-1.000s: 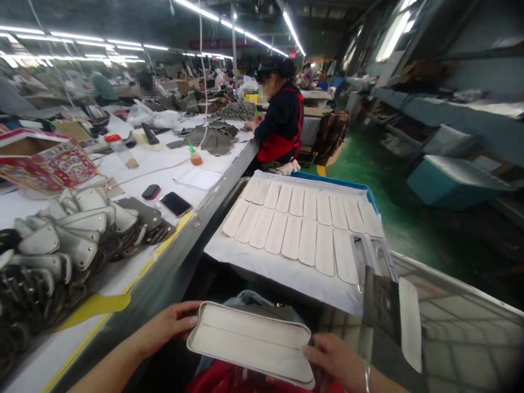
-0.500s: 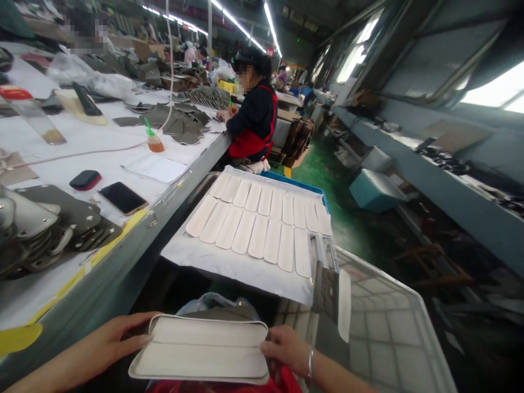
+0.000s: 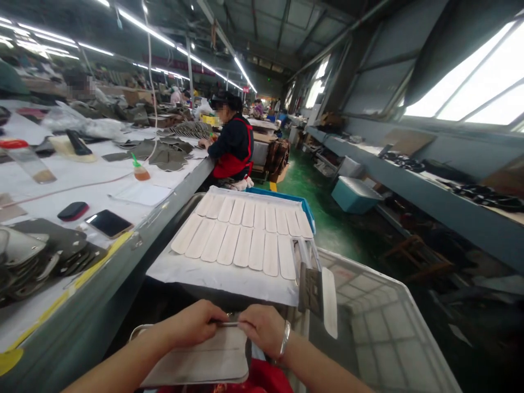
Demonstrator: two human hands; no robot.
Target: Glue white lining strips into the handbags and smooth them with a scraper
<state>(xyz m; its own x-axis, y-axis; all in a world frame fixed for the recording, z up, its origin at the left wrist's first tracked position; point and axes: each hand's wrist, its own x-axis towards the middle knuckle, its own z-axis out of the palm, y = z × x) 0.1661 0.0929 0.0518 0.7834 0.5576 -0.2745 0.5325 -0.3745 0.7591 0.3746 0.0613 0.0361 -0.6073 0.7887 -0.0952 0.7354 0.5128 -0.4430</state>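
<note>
My left hand point(image 3: 194, 323) and my right hand point(image 3: 262, 328) meet in front of me, both closed in a pinch on the far edge of a flat white padded piece point(image 3: 204, 360) that lies over my lap. The fingertips almost touch at the piece's upper edge. Just beyond the hands lies a white sheet point(image 3: 221, 275) carrying two rows of several cream oblong strips point(image 3: 245, 237). A grey card with one white strip point(image 3: 321, 292) leans at the sheet's right corner.
A long white worktable point(image 3: 61, 180) runs along my left with stacked grey pieces point(image 3: 36, 256), a phone point(image 3: 108, 222), a small glue bottle point(image 3: 140, 170). A person in a red apron point(image 3: 231, 144) works farther down. A wire-mesh cart point(image 3: 376, 322) stands right; green floor beyond.
Both hands left the ends of the white piece and came together at the middle of its far edge. The view lifted and turned a little to the right.
</note>
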